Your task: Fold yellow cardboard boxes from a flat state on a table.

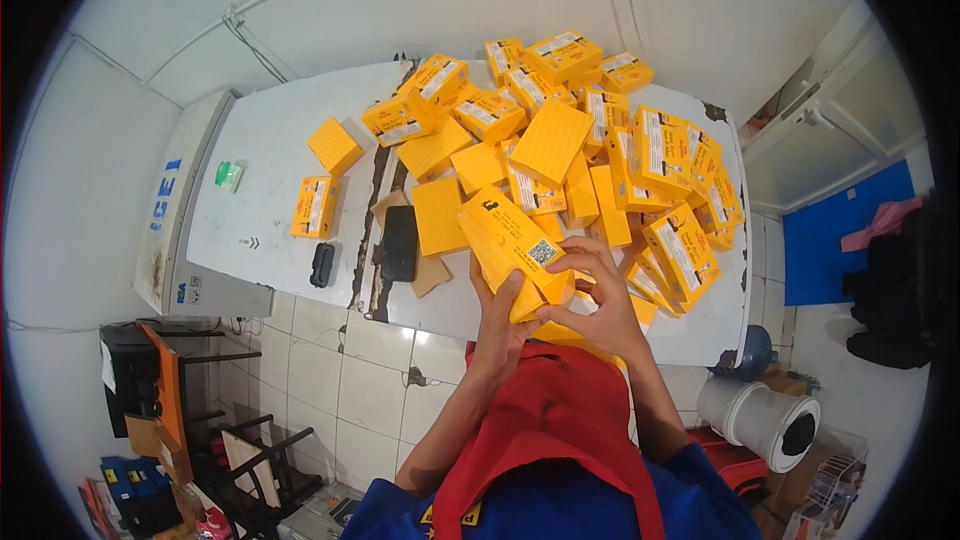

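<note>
Between both hands is a yellow cardboard box [506,236], tilted over the front of the table, with a printed code and writing on its upper face. My left hand [497,304] grips its lower left side, thumb on the near end. The fingers of my right hand [596,289] hold the right edge and touch the flap at the near end, which looks partly raised. Just beyond the hands, a heap of yellow printed boxes [551,142] lies at many angles. More yellow cardboard [574,334] lies below my hands, against the red apron [547,405].
A black smartphone [399,244] lies on brown cardboard pieces [431,275] left of the held box. Farther left are a small black device [322,265], two separate yellow boxes [315,206] and a green-and-white packet [229,176]. The white top [262,135] has a damaged seam.
</note>
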{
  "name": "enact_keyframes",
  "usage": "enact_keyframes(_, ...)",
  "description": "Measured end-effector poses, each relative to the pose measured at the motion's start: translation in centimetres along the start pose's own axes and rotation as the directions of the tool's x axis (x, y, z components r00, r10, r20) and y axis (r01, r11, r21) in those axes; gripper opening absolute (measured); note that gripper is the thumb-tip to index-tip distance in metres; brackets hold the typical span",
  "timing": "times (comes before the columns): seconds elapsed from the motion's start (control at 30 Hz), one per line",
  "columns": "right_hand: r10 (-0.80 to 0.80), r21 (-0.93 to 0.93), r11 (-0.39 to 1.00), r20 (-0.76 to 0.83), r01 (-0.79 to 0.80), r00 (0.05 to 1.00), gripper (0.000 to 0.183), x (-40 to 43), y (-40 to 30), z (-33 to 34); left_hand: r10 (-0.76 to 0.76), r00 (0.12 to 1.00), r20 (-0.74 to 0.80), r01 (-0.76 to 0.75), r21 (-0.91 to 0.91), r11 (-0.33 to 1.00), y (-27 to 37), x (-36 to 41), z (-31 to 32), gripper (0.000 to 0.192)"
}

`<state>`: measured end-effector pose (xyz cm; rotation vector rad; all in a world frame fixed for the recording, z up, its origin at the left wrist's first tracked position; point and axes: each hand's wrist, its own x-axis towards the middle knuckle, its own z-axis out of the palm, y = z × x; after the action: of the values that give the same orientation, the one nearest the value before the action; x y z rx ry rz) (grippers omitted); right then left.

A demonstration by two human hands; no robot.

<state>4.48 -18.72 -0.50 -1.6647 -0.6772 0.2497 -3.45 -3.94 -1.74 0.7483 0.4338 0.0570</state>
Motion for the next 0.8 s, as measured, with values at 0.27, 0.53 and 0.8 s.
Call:
enact_keyframes(0.27, -0.104, 0.142, 0.983, -0.105, 0.118, 0.989, 0.047, -1.1, 2.4, 1.6, 0.080, 0.992, -0.099, -0.078, 0.024, 0.997, -0.7, -0.1, 0.1, 0.072)
enact_keyframes(0.53, -0.138, -0.015, 0.990, -0.038, 0.138, 0.990, 0.059, 0.0, 1.2, 0.4, 0.102, 0.988, -0.116, -0.088, 0.114, 0.990, -0.6, -0.6, 1.1, 0.072)
enact_keyframes(0.8, -0.223, -0.043, 0.975, -0.180, 0.219, 0.958, 0.066, -1.1, 2.9, 2.4, 0.451, 0.886, 0.111, -0.417, 0.615, 0.669, -2.7, 0.0, -1.3, 0.073)
